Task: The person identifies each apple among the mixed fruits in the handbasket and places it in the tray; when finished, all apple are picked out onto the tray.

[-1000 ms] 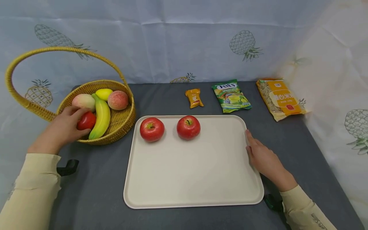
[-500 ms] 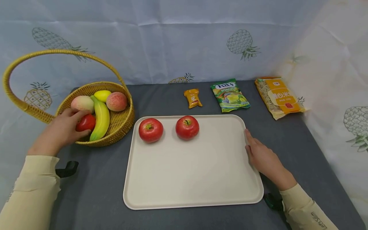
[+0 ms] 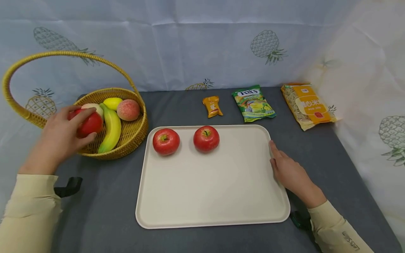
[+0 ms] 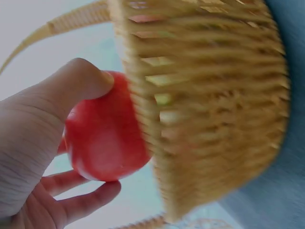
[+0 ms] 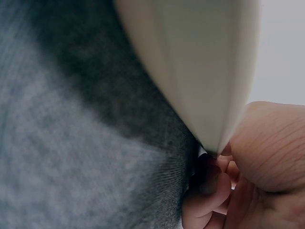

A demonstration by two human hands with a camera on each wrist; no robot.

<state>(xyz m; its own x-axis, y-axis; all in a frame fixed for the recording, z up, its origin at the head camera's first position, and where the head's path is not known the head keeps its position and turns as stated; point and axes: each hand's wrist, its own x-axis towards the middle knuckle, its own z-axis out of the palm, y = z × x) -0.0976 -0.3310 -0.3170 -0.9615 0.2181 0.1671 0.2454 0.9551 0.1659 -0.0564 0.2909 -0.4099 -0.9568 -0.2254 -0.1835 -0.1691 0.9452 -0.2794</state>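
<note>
My left hand (image 3: pixel 61 135) grips a red apple (image 3: pixel 90 123) between thumb and fingers, at the near left rim of the wicker basket (image 3: pixel 133 142). In the left wrist view the apple (image 4: pixel 107 136) is raised level with the basket's rim, partly hidden behind its wall. A banana (image 3: pixel 110 130), a lemon (image 3: pixel 112 103) and two peaches are in the basket, one peach (image 3: pixel 128 110) at the right and the other mostly behind the apple. My right hand (image 3: pixel 292 175) holds the right edge of the beige tray (image 3: pixel 212 189), its fingers (image 5: pixel 209 200) curled at the rim.
Two red apples sit on the tray's far part, one at the left (image 3: pixel 166 141) and one nearer the middle (image 3: pixel 206 139). Behind it lie an orange wrapped snack (image 3: pixel 212 106), a green candy bag (image 3: pixel 254 104) and a yellow grain bag (image 3: pixel 308 106). The basket's tall handle (image 3: pixel 69 53) arches above.
My left hand has lifted the red apple up from beside the banana and moved it slightly left. My right hand and the tray stay put.
</note>
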